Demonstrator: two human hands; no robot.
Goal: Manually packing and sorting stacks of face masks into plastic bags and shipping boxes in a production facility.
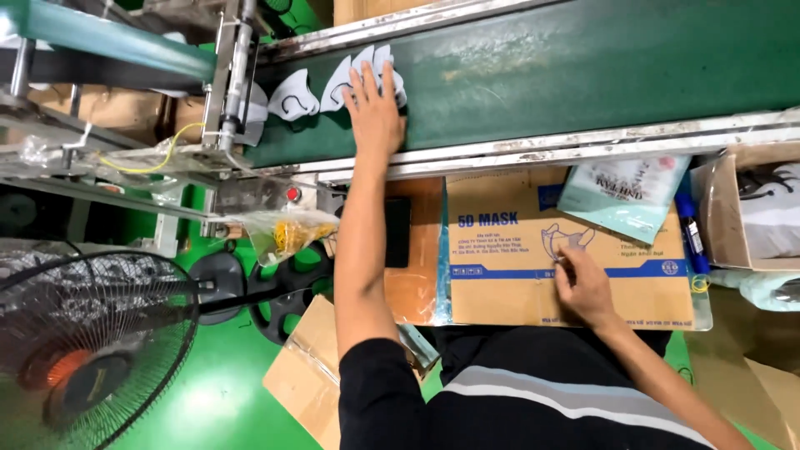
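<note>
Reaching across the green conveyor belt, my left hand presses spread fingers onto fanned white masks; my right hand, fingers pinched together, rests on a cardboard box below the belt.

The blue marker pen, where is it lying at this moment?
In the head view the blue marker pen lies on the right end of the cardboard box, just right of the teal packet and left of an open carton.
</note>
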